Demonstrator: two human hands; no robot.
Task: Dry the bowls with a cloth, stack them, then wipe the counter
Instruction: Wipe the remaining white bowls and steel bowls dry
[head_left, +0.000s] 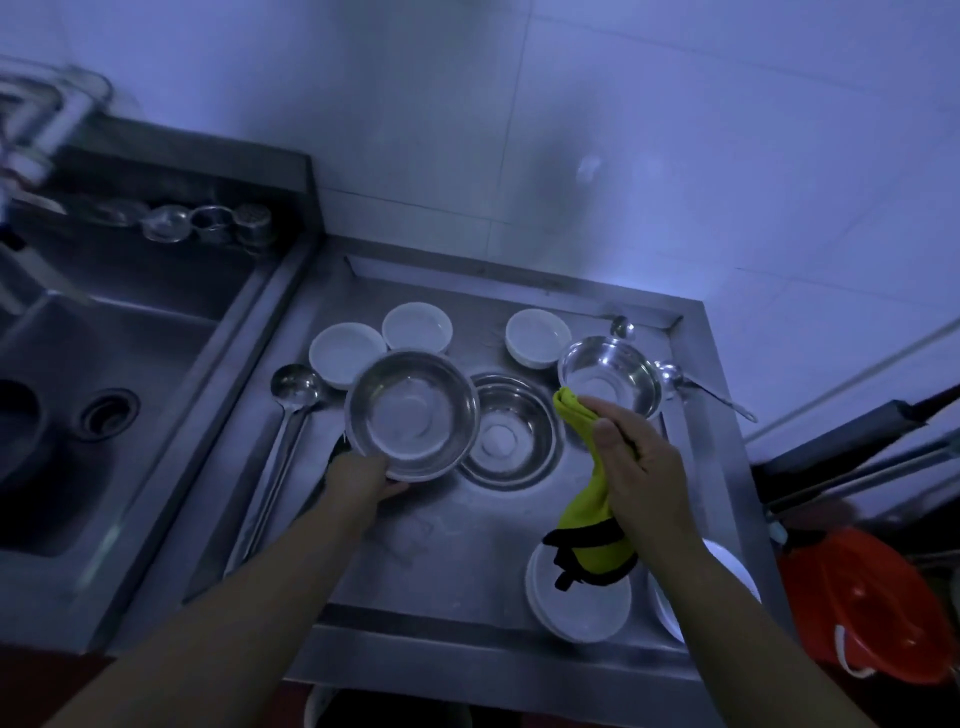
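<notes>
My left hand (363, 475) grips the near rim of a steel bowl (412, 413), held tilted above the steel counter (447, 566). My right hand (636, 462) holds a yellow-green cloth with black trim (592, 530), which hangs down from it. Another steel bowl (511, 431) rests on the counter between my hands. A third steel bowl (610, 376) stands just beyond the cloth. Three white bowls (345, 353) (417, 327) (537, 336) sit along the back. White plates (576, 603) (727, 566) lie near the front right, partly hidden by my right arm.
A long ladle (283, 441) lies at the counter's left side and spoons (696, 384) at the back right. A sink (104, 395) lies to the left, with metal strainers (208, 226) behind it. A red bucket (872, 608) stands on the floor at right. Tiled wall behind.
</notes>
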